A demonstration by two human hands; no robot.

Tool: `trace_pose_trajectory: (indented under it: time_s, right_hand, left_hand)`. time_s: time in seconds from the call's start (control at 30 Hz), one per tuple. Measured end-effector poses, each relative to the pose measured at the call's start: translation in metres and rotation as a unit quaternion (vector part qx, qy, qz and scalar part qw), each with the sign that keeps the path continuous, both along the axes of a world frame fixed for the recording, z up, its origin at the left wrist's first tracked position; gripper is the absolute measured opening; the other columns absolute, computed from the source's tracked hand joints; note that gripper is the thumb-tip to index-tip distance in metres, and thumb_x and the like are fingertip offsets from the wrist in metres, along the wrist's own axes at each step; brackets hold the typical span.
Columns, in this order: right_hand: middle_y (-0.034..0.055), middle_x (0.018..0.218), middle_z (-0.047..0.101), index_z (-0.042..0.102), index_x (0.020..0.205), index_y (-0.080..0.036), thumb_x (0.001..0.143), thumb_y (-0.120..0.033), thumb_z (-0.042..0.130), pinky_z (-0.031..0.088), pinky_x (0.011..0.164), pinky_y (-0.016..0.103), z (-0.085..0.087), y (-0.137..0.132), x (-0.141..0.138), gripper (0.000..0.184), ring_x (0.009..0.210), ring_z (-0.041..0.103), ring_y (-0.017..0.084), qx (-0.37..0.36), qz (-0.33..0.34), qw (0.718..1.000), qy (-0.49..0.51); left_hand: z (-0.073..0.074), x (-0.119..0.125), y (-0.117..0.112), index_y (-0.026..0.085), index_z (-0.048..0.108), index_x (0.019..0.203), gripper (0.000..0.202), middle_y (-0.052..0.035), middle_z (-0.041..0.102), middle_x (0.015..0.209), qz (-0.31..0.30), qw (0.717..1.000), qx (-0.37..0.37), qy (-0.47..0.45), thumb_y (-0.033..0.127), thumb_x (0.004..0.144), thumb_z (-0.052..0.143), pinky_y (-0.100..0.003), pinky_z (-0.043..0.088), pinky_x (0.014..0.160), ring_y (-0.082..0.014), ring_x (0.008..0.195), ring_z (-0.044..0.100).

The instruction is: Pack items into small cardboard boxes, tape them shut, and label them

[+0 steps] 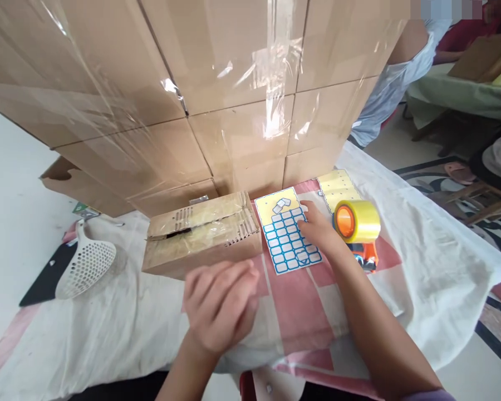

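A sheet of blue-bordered blank labels [293, 234] with a yellow top lies on the table, right of a taped cardboard box [204, 253]. My right hand [319, 227] is at the sheet's upper right edge, fingers closed on it. In front of the box, my left hand [221, 306] is raised with its fingers curled and pressed together. Whatever may be between those fingers is hidden. Close to my right wrist stands a tape dispenser [371, 257] carrying a wide roll of yellow tape [361, 220]. Behind it lies another yellow sheet [337, 186].
Stacked cartons wrapped in clear film [242, 128] rise behind the box. On the left are a white perforated scoop [89, 262] and a black flat object [45, 275]. A white and pink cloth [125, 328] covers the table. Another person [379, 106] is at the right.
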State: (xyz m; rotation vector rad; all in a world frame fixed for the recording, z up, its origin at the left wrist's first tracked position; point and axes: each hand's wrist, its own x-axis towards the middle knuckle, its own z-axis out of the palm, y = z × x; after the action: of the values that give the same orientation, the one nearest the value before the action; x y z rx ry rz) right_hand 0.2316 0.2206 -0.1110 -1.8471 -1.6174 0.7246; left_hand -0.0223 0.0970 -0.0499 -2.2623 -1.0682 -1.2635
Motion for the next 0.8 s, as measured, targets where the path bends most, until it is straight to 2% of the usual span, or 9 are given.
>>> trace_pose_trajectory:
  time_s: [0.07, 0.13, 0.27, 0.37, 0.47, 0.57, 0.67, 0.8]
  right_hand:
    - [0.0101, 0.102, 0.075, 0.051, 0.137, -0.017, 0.081, -0.015, 0.049, 0.052, 0.073, 0.032, 0.007, -0.005, 0.001, 0.056, 0.081, 0.069, 0.024, -0.036, 0.031, 0.999, 0.026]
    - [0.0083, 0.097, 0.074, 0.054, 0.132, -0.017, 0.085, -0.015, 0.046, 0.048, 0.069, 0.030, 0.015, -0.010, 0.000, 0.047, 0.077, 0.066, 0.021, -0.062, 0.048, 0.996, 0.045]
    - [0.0060, 0.086, 0.071, 0.057, 0.127, -0.016, 0.090, -0.013, 0.043, 0.041, 0.063, 0.027, 0.027, -0.017, 0.000, 0.039, 0.069, 0.060, 0.019, -0.085, 0.057, 0.994, 0.026]
    - [0.0083, 0.089, 0.071, 0.059, 0.121, -0.016, 0.091, -0.012, 0.043, 0.040, 0.067, 0.027, 0.032, -0.019, 0.002, 0.034, 0.078, 0.063, 0.021, -0.073, 0.052, 0.996, -0.008]
    - [0.0110, 0.093, 0.071, 0.061, 0.105, -0.018, 0.091, -0.012, 0.043, 0.038, 0.069, 0.027, 0.035, -0.022, 0.004, 0.023, 0.089, 0.064, 0.023, -0.060, 0.043, 0.997, -0.030]
    - [0.0078, 0.083, 0.068, 0.056, 0.084, -0.021, 0.094, -0.020, 0.043, 0.034, 0.065, 0.027, 0.038, -0.025, 0.005, 0.016, 0.080, 0.061, 0.021, -0.056, 0.052, 0.997, -0.014]
    - [0.0028, 0.073, 0.062, 0.049, 0.071, -0.022, 0.093, -0.025, 0.044, 0.032, 0.063, 0.027, 0.038, -0.027, 0.005, 0.023, 0.071, 0.055, 0.018, -0.046, 0.066, 0.997, 0.018]
    - [0.0002, 0.067, 0.056, 0.047, 0.065, -0.021, 0.088, -0.023, 0.047, 0.030, 0.061, 0.027, 0.038, -0.027, 0.006, 0.023, 0.067, 0.048, 0.015, -0.039, 0.062, 0.997, 0.039]
  left_hand:
    - [-0.012, 0.015, -0.002, 0.018, 0.065, 0.102, 0.020, -0.0080, 0.078, 0.093, -0.053, 0.998, -0.043, 0.003, 0.009, 0.085, 0.062, -0.034, 0.042, 0.068, -0.0212, 0.081, 0.068]
    - [-0.026, 0.028, -0.001, 0.019, 0.064, 0.104, 0.020, -0.0070, 0.077, 0.096, -0.080, 0.993, -0.091, 0.004, 0.009, 0.086, 0.063, -0.033, 0.043, 0.067, -0.0197, 0.080, 0.067]
    - [-0.050, 0.052, 0.007, 0.020, 0.063, 0.112, 0.023, -0.0060, 0.076, 0.110, -0.097, 0.979, -0.177, 0.012, 0.010, 0.091, 0.062, -0.032, 0.052, 0.083, -0.0186, 0.095, 0.069]
    - [-0.054, 0.071, 0.026, 0.020, 0.062, 0.119, 0.024, -0.0070, 0.074, 0.114, -0.070, 0.971, -0.229, 0.025, 0.016, 0.097, 0.056, -0.031, 0.054, 0.090, -0.0188, 0.102, 0.069]
    - [-0.053, 0.093, 0.056, 0.021, 0.061, 0.124, 0.028, -0.0060, 0.072, 0.107, 0.003, 0.958, -0.285, 0.018, 0.025, 0.097, 0.057, -0.030, 0.055, 0.078, -0.0201, 0.097, 0.070]
    - [-0.057, 0.112, 0.080, 0.020, 0.059, 0.130, 0.040, -0.0068, 0.070, 0.111, 0.046, 0.950, -0.309, 0.002, 0.028, 0.091, 0.064, -0.030, 0.053, 0.075, -0.0232, 0.102, 0.070]
    - [-0.065, 0.117, 0.085, 0.020, 0.058, 0.131, 0.044, -0.0075, 0.069, 0.110, 0.050, 0.954, -0.297, -0.006, 0.032, 0.089, 0.066, -0.029, 0.052, 0.076, -0.0241, 0.104, 0.068]
    - [-0.073, 0.111, 0.076, 0.021, 0.063, 0.122, 0.034, -0.0051, 0.068, 0.102, 0.044, 0.956, -0.288, -0.011, 0.037, 0.092, 0.065, -0.027, 0.050, 0.075, -0.0204, 0.097, 0.068]
